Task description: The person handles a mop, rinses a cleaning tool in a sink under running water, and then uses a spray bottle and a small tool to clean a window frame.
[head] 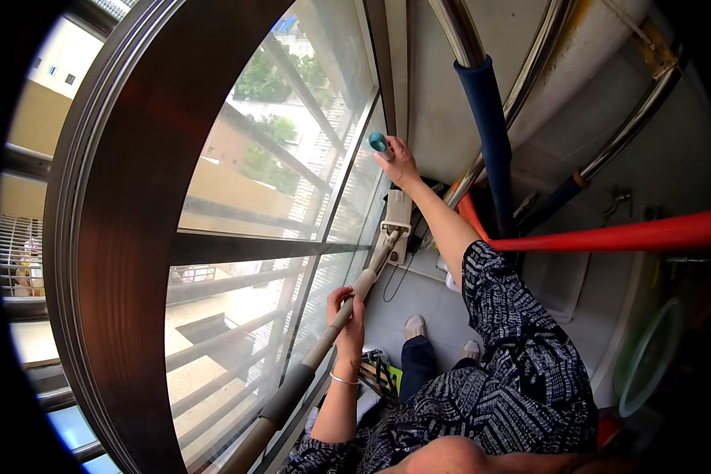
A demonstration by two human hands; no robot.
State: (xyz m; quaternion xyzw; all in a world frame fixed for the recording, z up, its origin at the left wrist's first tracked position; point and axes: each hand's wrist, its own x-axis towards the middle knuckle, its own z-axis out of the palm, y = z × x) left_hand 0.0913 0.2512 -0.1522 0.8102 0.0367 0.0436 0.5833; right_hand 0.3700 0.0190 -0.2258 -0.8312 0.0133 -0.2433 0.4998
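My left hand, with a bracelet at its wrist, is closed around a long beige pole that has a dark grey sleeve lower down. The pole slants along the window and ends at a beige hinged head, which looks like a mop head. Further up, my right hand grips a pale stick with a teal round end. That stick is seen nearly end-on, so its length is hidden. Both hands are close to the window glass.
A dark window frame curves along the left, with bars outside. Metal rails, one in a blue foam sleeve, cross the upper right. A red pole reaches in from the right, above a green basin. Bagged items lie near my feet.
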